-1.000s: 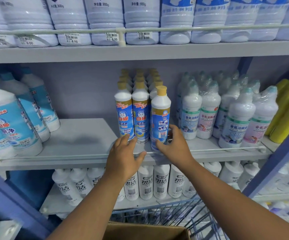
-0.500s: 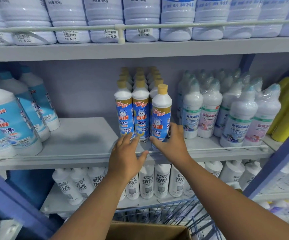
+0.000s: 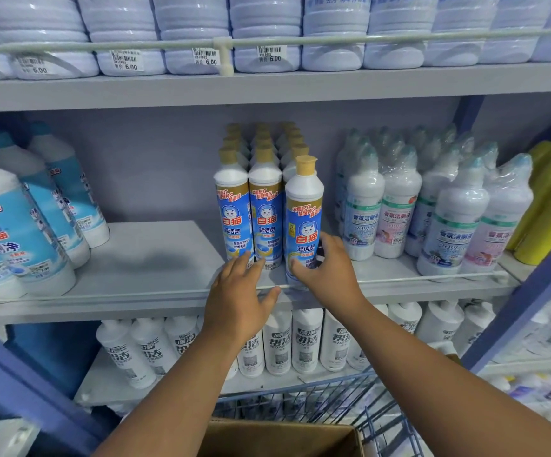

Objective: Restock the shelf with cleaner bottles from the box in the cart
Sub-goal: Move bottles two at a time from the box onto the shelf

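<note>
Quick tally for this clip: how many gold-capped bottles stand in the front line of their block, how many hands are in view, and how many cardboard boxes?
front gold-capped bottles: 3
hands: 2, left hand and right hand
cardboard box: 1
Total: 6

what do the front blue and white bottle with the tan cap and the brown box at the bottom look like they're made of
Front blue-and-white cleaner bottle with tan cap: likely plastic, smooth white shoulder with soft sheen, glossy printed label wrap. Brown box: apparently cardboard, matte brown, thin flap edge showing.
</note>
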